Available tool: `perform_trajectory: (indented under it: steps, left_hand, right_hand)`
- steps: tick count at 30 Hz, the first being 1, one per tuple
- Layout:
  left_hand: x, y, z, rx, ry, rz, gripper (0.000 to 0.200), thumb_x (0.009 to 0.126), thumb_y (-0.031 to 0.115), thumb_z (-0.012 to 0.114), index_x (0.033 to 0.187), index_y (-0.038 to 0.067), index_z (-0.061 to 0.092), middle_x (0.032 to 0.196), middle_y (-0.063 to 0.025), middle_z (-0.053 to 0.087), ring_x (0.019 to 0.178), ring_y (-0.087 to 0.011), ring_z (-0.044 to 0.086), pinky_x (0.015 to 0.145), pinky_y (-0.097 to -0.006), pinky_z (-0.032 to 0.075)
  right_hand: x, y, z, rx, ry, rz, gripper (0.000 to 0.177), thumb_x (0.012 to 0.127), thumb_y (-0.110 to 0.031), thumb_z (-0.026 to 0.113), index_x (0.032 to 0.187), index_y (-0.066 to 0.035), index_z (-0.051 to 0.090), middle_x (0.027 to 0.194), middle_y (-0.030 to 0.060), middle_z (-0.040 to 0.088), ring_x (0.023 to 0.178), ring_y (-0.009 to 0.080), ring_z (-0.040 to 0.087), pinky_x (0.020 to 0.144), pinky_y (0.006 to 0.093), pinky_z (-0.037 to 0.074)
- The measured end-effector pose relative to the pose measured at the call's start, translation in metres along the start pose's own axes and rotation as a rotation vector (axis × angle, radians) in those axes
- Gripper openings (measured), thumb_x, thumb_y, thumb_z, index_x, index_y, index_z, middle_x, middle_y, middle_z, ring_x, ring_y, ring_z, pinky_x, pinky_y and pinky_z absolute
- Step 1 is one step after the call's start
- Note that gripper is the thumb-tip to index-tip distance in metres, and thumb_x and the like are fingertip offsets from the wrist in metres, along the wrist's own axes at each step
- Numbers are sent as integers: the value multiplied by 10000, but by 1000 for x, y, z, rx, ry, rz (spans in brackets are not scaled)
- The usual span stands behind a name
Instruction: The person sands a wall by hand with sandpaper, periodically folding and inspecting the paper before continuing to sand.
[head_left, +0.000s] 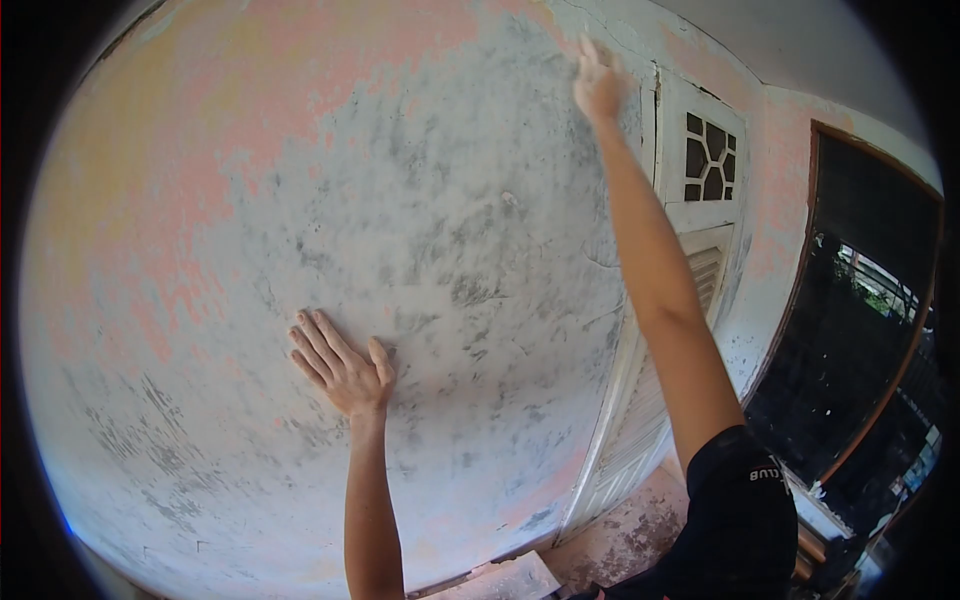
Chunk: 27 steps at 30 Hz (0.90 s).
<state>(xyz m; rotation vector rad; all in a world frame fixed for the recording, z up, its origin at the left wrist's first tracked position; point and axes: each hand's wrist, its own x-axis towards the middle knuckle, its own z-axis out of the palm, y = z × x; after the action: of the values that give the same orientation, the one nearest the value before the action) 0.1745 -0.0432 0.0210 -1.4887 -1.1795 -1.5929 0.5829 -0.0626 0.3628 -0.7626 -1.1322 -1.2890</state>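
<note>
My left hand [342, 372] lies flat against the patchy wall [440, 230], with its fingers spread and pointing up to the left. Pale dust coats the fingertips. High on the right, my right hand [600, 82] is at the wall's upper part, near the white door frame [648, 130]. Its fingers look bent together, with one pointing up, and motion blurs them. Whatever they hold, if anything, cannot be made out. Around both hands the wall shows grey-white plaster with dark smudges. Pink and yellow paint remnants [180, 190] cover its upper left.
A white louvred door [705, 265] with a patterned vent panel [711, 158] stands right of the wall. Beyond it is a dark window [850, 290] in a brown wooden frame. Below, a pale block-like object [510, 580] lies by the wall's foot, beside the stained floor [630, 530].
</note>
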Motion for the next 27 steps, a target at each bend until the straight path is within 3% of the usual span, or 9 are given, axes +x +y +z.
perform_trajectory:
  steps: [2,9,12,14,17,19,22,24,27]
  left_hand:
    - [-1,-1,-1,-3,-8,11,718,986,442,345,1513,-34,243,1590,-193,227,1488,-355,160,1207,-490,97]
    - [1,-2,-4,29,-19,23,712,955,409,373,1489,-56,297,1565,-206,288,1473,-372,207,1204,-492,114]
    - [1,3,-2,35,-17,1,720,966,429,356,1491,-60,287,1563,-216,285,1472,-379,202,1204,-491,113]
    - [0,2,-2,47,-12,1,724,970,437,350,1491,-62,284,1562,-220,283,1472,-382,200,1204,-492,113]
    - [1,0,3,52,19,41,729,976,447,340,1490,-67,282,1563,-226,274,1471,-388,197,1202,-497,113]
    - [0,-3,-1,55,-13,47,729,977,447,336,1490,-68,279,1567,-226,266,1471,-389,198,1201,-502,115]
    - [0,0,-4,42,-35,24,730,979,448,329,1489,-72,277,1566,-232,262,1470,-394,198,1201,-502,116]
    - [0,4,-2,50,-26,10,732,979,449,328,1489,-73,276,1566,-235,260,1470,-396,196,1201,-503,115]
    - [-3,3,-2,43,-46,14,748,986,443,335,1513,-68,191,1589,-231,190,1485,-395,128,1204,-504,85]
  right_hand:
    - [3,-34,24,-333,66,9,351,989,-252,468,1304,-328,603,1190,69,664,1164,355,546,1026,610,294]
    - [-27,-8,-28,-380,-6,-70,383,970,-201,478,1320,-307,591,1137,117,675,1146,344,557,1013,553,336]
    - [-16,17,-9,-298,-98,342,395,959,-183,483,1324,-281,599,1145,98,676,1159,333,550,1026,554,328]
    - [3,-2,27,-224,157,126,387,958,-183,488,1319,-254,610,1166,111,670,1121,333,577,1009,525,375]
    - [19,-63,31,-313,192,-84,388,962,-202,490,1327,-265,604,1177,120,666,1071,350,606,963,494,431]
    - [3,-19,18,-559,273,-181,398,963,-225,499,1349,-280,580,1113,109,687,986,339,636,897,459,476]
    - [-14,-9,-25,-275,-37,73,503,842,-81,572,1282,-319,628,1153,15,687,1144,283,552,1001,372,399]
    - [-18,0,-24,-297,-158,510,366,961,-232,494,1302,-300,608,1008,95,709,941,298,654,894,432,480]
    - [11,-38,18,-366,37,226,350,949,-234,508,1273,-290,627,1034,88,704,982,298,645,888,435,477]
